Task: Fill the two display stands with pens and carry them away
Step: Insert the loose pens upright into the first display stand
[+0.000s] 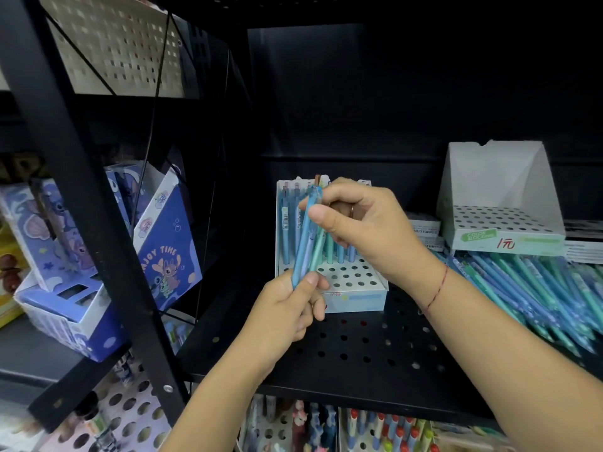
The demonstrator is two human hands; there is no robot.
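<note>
Centre frame: left hand (293,305) grips the lower ends of a pen bundle (305,243); right hand (362,223) pinches the tops. Behind, half-filled stand (352,278). Right: loose pens (528,288), then empty stand (499,223). Risk: bundle fans, pens drop or miss holes.

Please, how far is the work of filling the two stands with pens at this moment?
Done: the back rows of the middle stand hold pens. In hand: the left hand grips a bundle of pens, the right hand pinches it higher up. Left: the middle stand's front holes, the empty right stand, the loose pens near it, and carrying both away.
</note>
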